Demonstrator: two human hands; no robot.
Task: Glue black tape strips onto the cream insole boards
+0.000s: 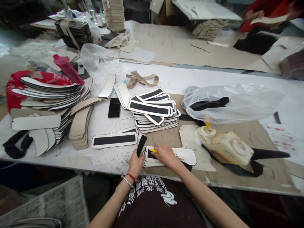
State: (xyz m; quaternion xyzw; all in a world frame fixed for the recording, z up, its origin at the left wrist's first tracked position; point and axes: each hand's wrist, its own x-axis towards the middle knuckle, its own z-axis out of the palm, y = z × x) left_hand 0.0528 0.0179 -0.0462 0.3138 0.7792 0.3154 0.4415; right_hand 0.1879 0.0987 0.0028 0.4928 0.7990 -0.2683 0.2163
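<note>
My left hand [136, 164] is closed on a short black strip [142, 144] that stands up from its fingers. Just to its right, my right hand [164, 155] grips a yellow tool [153, 150] whose tip lies over a white rounded panel [187, 154]. That panel tops a small pile at the table's front edge, with a dark strip partly on it and a whitish smear beside my right hand. Behind my hands rests a stack of white panels with black strips [152, 108]. Another such panel [114, 140] lies to the left.
Curved white and beige panels [78, 126] and a phone [114, 107] lie left. At right are a stained plastic container [228, 147], black strap and clear plastic bag [247, 101]. A person's hand [255, 15] holds a pale strip at the back right.
</note>
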